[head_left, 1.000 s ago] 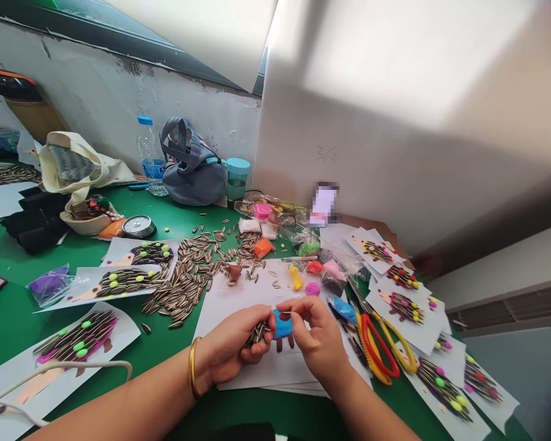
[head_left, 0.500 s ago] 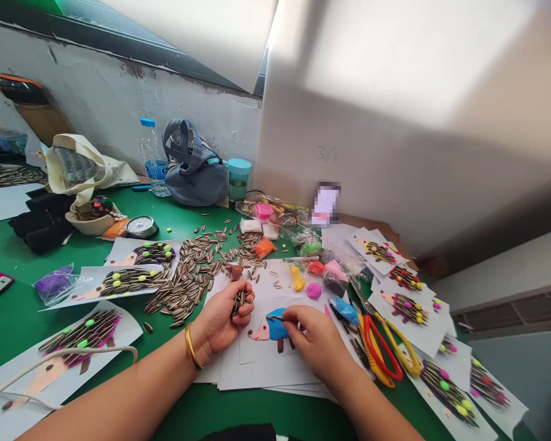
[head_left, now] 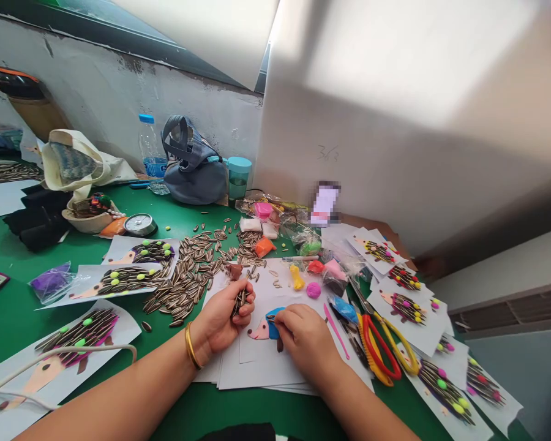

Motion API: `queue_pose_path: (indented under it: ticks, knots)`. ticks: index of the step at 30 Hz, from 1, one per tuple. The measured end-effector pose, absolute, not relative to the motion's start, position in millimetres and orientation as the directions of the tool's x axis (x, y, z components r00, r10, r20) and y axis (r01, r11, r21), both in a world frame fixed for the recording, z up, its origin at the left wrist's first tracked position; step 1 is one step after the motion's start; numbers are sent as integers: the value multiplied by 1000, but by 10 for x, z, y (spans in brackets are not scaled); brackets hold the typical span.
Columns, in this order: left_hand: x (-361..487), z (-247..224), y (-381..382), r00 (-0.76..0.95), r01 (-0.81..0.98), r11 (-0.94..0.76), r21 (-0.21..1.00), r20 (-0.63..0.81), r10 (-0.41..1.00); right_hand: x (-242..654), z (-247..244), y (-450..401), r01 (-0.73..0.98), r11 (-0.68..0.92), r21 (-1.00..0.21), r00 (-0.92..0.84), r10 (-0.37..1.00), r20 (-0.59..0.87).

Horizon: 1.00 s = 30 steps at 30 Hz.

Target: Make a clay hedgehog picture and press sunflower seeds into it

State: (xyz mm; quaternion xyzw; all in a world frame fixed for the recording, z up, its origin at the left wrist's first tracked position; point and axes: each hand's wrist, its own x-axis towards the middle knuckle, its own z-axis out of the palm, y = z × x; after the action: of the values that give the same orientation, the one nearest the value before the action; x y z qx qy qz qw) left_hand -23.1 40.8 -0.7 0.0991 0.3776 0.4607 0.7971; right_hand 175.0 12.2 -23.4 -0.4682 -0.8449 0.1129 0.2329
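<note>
Striped sunflower seeds (head_left: 241, 301) fill my left hand (head_left: 227, 315), which is curled shut around them above the paper's left part. My right hand (head_left: 300, 334) is pinched over the hedgehog figure, its fingertips at the blue clay body (head_left: 272, 323); a dark seed shows there, partly hidden by the fingers. The hedgehog's pink face (head_left: 259, 331) points left, with a dark nose and eye. One brown foot (head_left: 280, 345) shows below my fingers. White paper (head_left: 252, 373) lies beneath the figure, on other sheets.
Loose sunflower seeds (head_left: 190, 288) spread behind my left hand. Finished hedgehog cards lie left (head_left: 119, 280) and right (head_left: 401, 306). Red-handled scissors (head_left: 380, 349), a pink clay tool (head_left: 337, 331) and bagged clay (head_left: 310, 246) are near my right hand. A cable (head_left: 96, 349) crosses the left card.
My right hand has shifted slightly left and up over the blue clay body, uncovering more of the pink tool. My left hand stays about where it was, holding the seeds.
</note>
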Motion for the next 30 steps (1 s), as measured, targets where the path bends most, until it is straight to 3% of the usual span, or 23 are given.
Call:
queue_pose_path:
  ticks: [20,30]
  knots:
    - [-224,-41,412,287,-654,559,510,-516,807,1670,-279,143,781,584,-220,-514,803,302]
    - [-219,-26,413,287,-651,561,512,-518,806,1681,-289,153,777,583,-238,-514,805,296]
